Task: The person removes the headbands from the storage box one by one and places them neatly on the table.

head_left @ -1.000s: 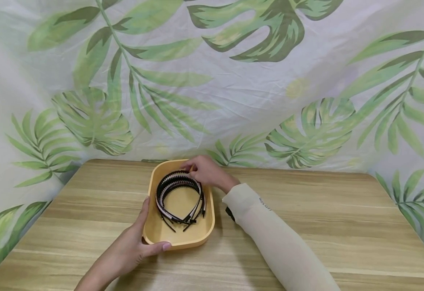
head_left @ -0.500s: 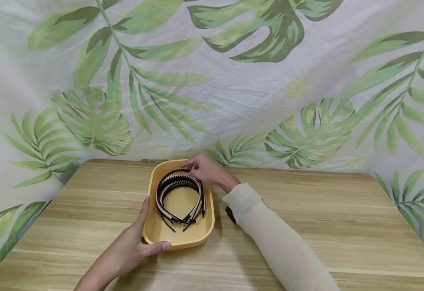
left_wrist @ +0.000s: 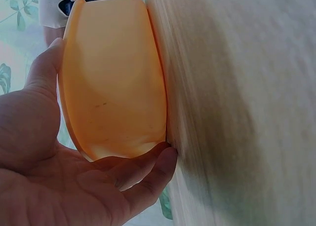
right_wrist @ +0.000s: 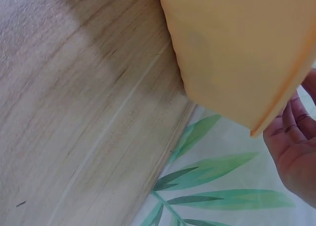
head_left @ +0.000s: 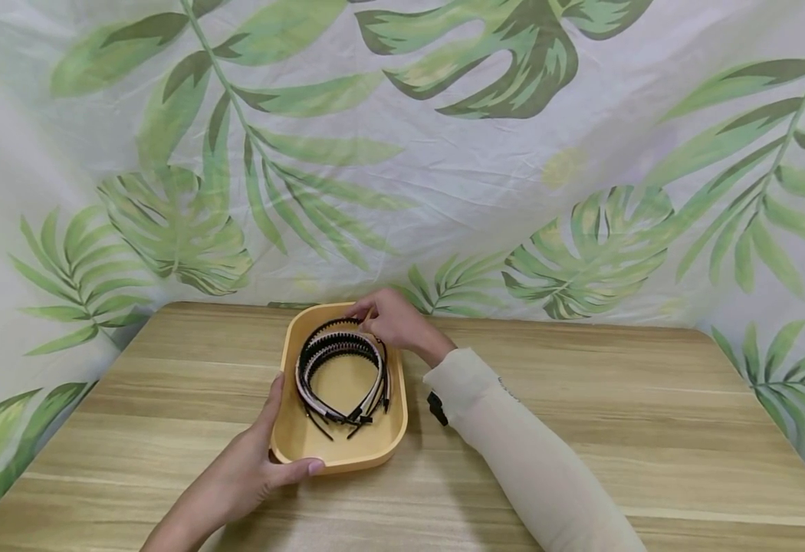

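Observation:
Several toothed headbands, black and pale, lie nested inside a yellow-orange box, their ends pointing toward me. My left hand grips the box at its near left corner, thumb across the near side and fingers along the left wall. In the left wrist view that hand is wrapped around the box's outside. My right hand reaches over the far right rim and pinches the rearmost black headband, which stands slightly apart from the others. Its fingertips are partly hidden inside the box.
The box stands near the back edge of a wood-grain table. Behind the table hangs a white cloth printed with green leaves. A dark band shows at the right sleeve cuff.
The right hand has risen slightly at the back, drawing the rearmost black headband a little away from the stack. The left hand and the box stay where they were.

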Tool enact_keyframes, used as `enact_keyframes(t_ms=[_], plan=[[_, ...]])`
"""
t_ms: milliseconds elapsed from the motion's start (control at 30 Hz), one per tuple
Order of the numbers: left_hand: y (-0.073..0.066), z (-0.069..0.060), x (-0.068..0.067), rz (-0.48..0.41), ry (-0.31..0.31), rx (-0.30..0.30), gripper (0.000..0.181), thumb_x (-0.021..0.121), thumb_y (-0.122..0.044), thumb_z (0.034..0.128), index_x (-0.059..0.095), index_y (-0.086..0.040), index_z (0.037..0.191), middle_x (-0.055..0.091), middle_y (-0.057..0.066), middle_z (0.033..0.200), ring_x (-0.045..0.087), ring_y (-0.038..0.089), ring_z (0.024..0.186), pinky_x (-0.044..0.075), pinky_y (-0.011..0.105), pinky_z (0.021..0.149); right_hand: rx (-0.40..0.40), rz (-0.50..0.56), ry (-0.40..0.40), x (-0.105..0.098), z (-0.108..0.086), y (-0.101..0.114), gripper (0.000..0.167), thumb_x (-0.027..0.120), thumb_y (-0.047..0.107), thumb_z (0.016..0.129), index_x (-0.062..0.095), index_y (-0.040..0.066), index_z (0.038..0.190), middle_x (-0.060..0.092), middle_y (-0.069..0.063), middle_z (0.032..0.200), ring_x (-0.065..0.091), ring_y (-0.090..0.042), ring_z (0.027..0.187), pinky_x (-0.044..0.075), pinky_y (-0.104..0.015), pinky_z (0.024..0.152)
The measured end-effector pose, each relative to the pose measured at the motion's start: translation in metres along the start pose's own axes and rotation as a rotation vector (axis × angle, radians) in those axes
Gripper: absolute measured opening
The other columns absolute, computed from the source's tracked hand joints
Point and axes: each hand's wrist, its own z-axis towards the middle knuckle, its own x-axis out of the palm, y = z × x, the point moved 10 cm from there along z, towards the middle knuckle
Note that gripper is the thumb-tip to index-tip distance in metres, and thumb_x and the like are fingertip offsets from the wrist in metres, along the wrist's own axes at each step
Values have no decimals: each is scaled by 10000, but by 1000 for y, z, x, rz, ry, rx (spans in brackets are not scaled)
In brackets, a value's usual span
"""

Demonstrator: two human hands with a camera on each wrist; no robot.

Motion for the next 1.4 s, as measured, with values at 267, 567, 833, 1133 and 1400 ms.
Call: enact_keyframes(t_ms=[267,567,833,1133,1400], plan=[[2,0,1,-1,-3,-2,1382,862,-495,835,-197,-172,1661,252,383,1646,555,364,1351,405,576,1133,2,32,-20,-6,-2,-1,335,654,-56,955,771,60,1247,759,-135,1149,673,-223,962,512,-253,763],[2,1,1,-9,1,-3,1387,860,-499,834,-208,-178,1657,204,367,1669,526,387,1389,387,584,1153,-2,57,-47,-13,-5,-4,334,643,-59,945,772,46,1235,759,-166,1137,689,-259,964,516,-236,753],[2,1,1,5,0,-12,1385,857,-512,832,-205,-188,1660,212,371,1665,534,386,1381,404,576,1139,10,93,-58,-21,-8,-9,328,638,-48,946,759,22,1244,742,-203,1168,704,-335,1003,488,-204,681],[2,1,2,-2,2,-14,1388,858,-504,834,-214,-185,1656,186,369,1672,497,418,1419,381,589,1158,47,120,-88,-36,-17,-16,308,659,-22,959,760,37,1244,736,-190,1166,696,-365,1039,496,-219,706],[2,1,2,6,-5,-12,1395,861,-510,826,-213,-184,1656,213,382,1658,522,407,1392,398,587,1143,84,118,-107,-54,-26,-25,308,661,7,960,763,61,1246,725,-138,1160,652,-220,938,481,-245,667]])
